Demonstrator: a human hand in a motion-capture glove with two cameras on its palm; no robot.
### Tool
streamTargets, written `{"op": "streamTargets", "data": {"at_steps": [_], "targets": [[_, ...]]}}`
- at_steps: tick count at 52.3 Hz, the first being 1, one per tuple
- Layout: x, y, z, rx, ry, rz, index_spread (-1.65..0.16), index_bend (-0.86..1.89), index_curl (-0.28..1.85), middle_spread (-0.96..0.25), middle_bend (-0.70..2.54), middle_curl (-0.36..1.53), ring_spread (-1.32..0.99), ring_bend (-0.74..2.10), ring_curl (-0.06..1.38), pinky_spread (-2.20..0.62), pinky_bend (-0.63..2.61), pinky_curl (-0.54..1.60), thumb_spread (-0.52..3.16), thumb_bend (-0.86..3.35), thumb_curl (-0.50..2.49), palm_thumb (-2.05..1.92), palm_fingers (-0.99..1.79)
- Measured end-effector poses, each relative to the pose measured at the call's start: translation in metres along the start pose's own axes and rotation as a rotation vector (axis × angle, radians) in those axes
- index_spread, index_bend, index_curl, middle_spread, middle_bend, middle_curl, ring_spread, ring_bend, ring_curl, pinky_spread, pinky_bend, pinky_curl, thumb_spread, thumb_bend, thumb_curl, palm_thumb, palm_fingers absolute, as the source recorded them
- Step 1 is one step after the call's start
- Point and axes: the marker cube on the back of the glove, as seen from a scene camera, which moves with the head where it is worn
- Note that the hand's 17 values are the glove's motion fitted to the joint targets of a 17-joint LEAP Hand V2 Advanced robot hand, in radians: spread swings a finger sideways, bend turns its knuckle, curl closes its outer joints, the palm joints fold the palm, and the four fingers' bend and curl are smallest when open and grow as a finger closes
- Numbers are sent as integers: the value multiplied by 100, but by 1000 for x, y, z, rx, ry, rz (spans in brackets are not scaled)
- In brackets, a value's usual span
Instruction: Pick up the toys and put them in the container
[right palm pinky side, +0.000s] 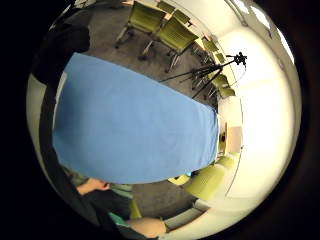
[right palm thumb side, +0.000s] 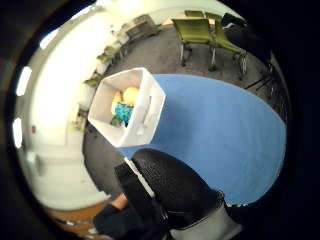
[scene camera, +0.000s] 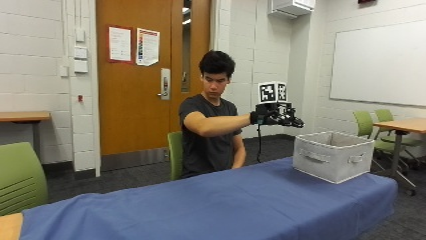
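Two or three toys (right palm thumb side: 123, 105) show inside the container (scene camera: 332, 155) already: from the thumb side palm view there's something yellow-orange and a teal bumpy one sitting at the bottom, maybe another under them, hard to say. The container is a pale fabric bin with handles, parked near one end of the table (scene camera: 200, 205), which has a blue cloth over it. The gloved right hand (scene camera: 275, 115) is held up in the air, above the table and just short of the bin on the person's side, not touching anything. Its fingers look relaxed and a bit spread, and I can't spot anything held in them. The blue cloth looks bare in every view, no loose toys lying around that I can see, though the far edges are partly out of shot. So my guess is the job's basically finished, or about as close as it gets; all that's left might be pulling the hand away.
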Motion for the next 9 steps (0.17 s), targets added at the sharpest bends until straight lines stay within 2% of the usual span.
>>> {"op": "streamTargets", "data": {"at_steps": [9], "targets": [[20, 8, 10, -10, -24, 19, -29, 20, 62, -10, 45, 39, -33, 60, 21, -16, 77, 32, 96, -11, 12, -16, 5]]}}
